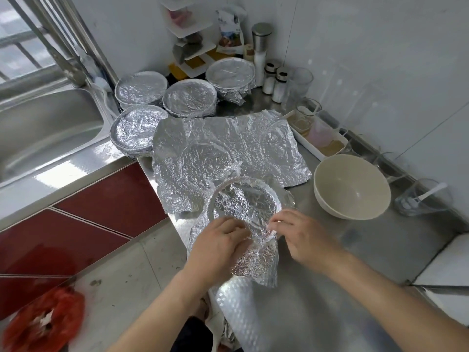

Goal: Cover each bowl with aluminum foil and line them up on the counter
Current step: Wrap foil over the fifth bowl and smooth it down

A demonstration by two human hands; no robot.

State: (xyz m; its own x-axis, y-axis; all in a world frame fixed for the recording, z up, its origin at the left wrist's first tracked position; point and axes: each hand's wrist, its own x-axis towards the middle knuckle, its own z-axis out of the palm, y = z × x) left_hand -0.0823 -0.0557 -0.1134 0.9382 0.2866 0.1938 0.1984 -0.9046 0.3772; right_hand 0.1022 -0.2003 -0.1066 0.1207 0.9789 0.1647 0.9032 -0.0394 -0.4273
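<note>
A bowl draped in crinkled aluminum foil (pixel 243 201) sits on the steel counter (pixel 330 252) near its front edge. My left hand (pixel 220 247) and my right hand (pixel 302 235) both pinch the foil at the bowl's near rim, where a loose flap hangs down. A large flat foil sheet (pixel 228 153) lies just behind it. An uncovered white bowl (pixel 351 188) stands to the right. Several foil-covered bowls (pixel 189 97) are grouped at the back left, one (pixel 137 128) beside the sink.
A steel sink (pixel 48 128) lies to the left. Salt shakers (pixel 275 82), glasses and a white tray (pixel 314 141) line the right wall. A glass with a spoon (pixel 421 199) stands far right. A red bag (pixel 43 321) sits on the floor.
</note>
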